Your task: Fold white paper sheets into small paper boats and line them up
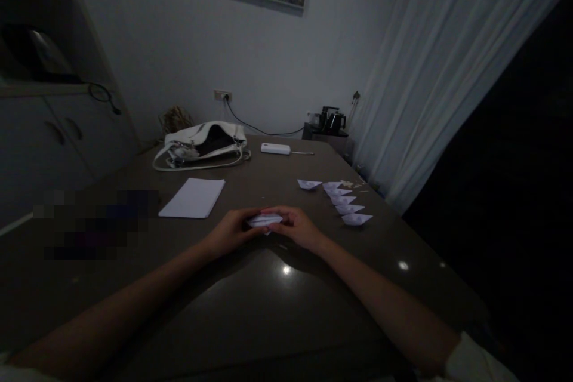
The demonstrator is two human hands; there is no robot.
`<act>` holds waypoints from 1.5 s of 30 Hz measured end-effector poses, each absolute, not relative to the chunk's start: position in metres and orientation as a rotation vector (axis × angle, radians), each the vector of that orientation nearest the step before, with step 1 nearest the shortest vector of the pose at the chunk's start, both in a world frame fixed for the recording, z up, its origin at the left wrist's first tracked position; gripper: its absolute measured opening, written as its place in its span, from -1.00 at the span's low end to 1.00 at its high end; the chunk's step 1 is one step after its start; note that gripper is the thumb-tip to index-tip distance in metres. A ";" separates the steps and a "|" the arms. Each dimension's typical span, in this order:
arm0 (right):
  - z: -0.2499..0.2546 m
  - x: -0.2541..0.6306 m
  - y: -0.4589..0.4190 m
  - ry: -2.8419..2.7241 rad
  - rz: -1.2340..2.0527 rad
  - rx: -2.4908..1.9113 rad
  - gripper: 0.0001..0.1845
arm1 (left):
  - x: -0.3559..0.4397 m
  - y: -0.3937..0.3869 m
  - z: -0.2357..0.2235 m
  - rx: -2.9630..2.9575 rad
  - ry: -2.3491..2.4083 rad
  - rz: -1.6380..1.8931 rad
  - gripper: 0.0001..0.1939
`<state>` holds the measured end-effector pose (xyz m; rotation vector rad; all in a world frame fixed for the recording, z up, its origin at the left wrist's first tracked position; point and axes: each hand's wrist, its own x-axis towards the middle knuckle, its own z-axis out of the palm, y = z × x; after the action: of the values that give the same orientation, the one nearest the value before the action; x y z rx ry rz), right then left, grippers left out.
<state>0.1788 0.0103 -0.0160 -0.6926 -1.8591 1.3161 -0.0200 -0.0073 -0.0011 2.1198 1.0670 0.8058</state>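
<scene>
Between my two hands, just above the middle of the dark table (250,310), is a small folded white paper (264,222), pointed at its lower edge. My left hand (233,229) grips its left side, thumb in front and fingers behind. On the other side my right hand (299,228) pinches it the same way; the fingertips of both hands nearly meet. Part of the paper is hidden by the fingers. To the right stand several white folded paper boats (357,219) in a slanting row, with one boat (308,184) a little apart on their left.
A stack of white paper sheets (192,198) lies left of my hands. Farther back are a white handbag (206,143) and a white power bank (275,148) with a short cable. Small beige bits (351,184) lie beside the boats. A sheer curtain (430,71) hangs at right.
</scene>
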 end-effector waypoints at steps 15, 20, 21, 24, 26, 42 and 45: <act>-0.007 0.181 0.004 -1.976 0.798 -0.888 -0.74 | -0.021 -0.009 0.000 2.128 1.080 0.734 -0.48; -0.010 0.180 0.007 -1.912 0.923 -0.851 -0.75 | -0.019 -0.012 0.005 2.119 0.963 0.709 -0.52; -0.010 0.180 0.007 -1.901 0.955 -0.839 -0.75 | -0.019 -0.013 0.006 2.119 0.945 0.697 -0.53; -0.011 0.179 0.008 -1.888 1.024 -0.817 -0.74 | -0.019 -0.014 0.007 2.119 0.913 0.660 -0.53; -0.011 0.179 0.007 -1.889 1.049 -0.813 -0.74 | -0.019 -0.015 0.007 2.121 0.913 0.641 -0.53; -0.008 0.178 0.004 -1.914 0.915 -0.829 -0.69 | -0.018 -0.013 0.002 2.077 0.990 0.585 -0.51; -0.006 0.177 0.002 -1.910 0.939 -0.830 -0.67 | -0.018 -0.011 0.002 2.016 0.975 0.612 -0.51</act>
<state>0.1775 0.0022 -0.0057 -0.8303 -1.9097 0.9391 -0.0180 -0.0112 0.0015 2.0161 0.9755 0.6123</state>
